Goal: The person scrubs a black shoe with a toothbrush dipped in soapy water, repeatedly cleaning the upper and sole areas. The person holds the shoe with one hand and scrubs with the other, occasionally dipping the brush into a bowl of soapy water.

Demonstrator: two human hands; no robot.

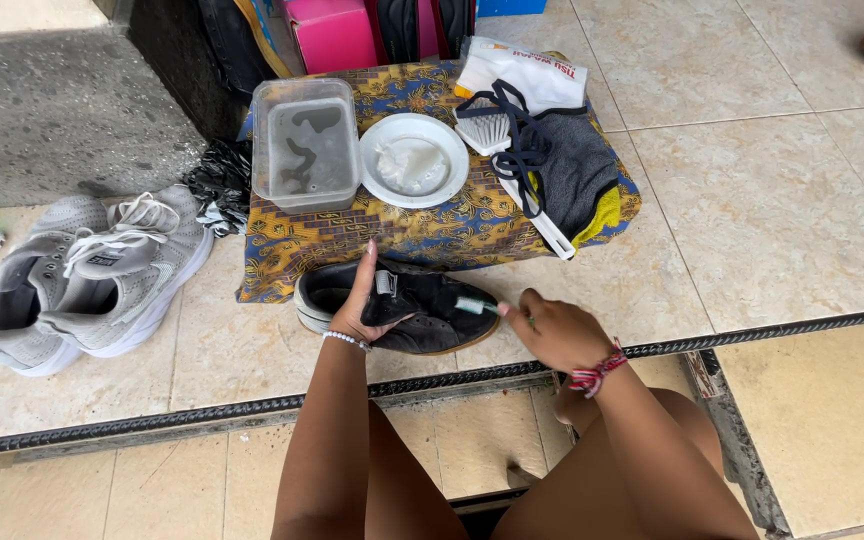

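A black shoe (422, 318) with a pale sole lies on its side on the tiled floor in front of me. My left hand (357, 300) grips it at the opening, fingers inside the collar. My right hand (557, 330) is closed on a small brush with a green handle (474, 305), its head resting against the toe end of the shoe. A bead bracelet circles my left wrist and a red braided band my right.
A patterned cloth (432, 225) carries a clear tub of murky water (305, 145), a white plate (414, 160), a white scrub brush (487, 128), a grey cloth (572, 170) and a tissue pack (522, 70). Grey sneakers (82, 275) lie at left. A metal floor rail (252, 405) runs across.
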